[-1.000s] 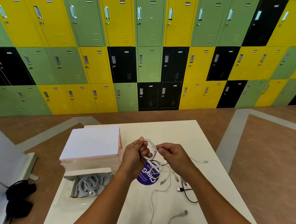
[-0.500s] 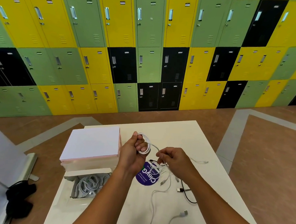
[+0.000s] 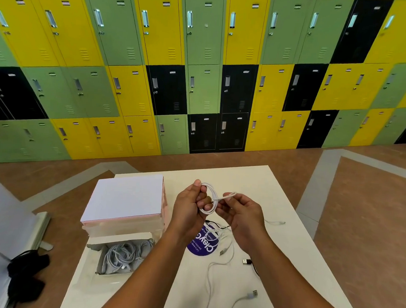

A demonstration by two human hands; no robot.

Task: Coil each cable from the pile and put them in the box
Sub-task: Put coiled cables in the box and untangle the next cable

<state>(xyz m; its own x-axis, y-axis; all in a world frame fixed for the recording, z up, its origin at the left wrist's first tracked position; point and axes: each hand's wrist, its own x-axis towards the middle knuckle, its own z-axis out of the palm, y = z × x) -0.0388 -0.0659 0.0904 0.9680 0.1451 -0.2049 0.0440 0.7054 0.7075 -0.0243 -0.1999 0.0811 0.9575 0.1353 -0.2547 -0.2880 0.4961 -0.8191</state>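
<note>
Over the table (image 3: 254,180) I see the left hand (image 3: 187,209) gripping the coil (image 3: 210,201), the right hand (image 3: 243,217) pinching its end (image 3: 229,195); the box (image 3: 100,264) lies left, nearer the left hand.

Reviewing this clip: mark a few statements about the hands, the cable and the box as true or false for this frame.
1. The left hand holds a coiled white cable. True.
2. The right hand is empty. False: it pinches that cable's free end.
3. The open box is empty. False: coiled cables lie in it.
4. Loose cables lie on the table. True.
</note>
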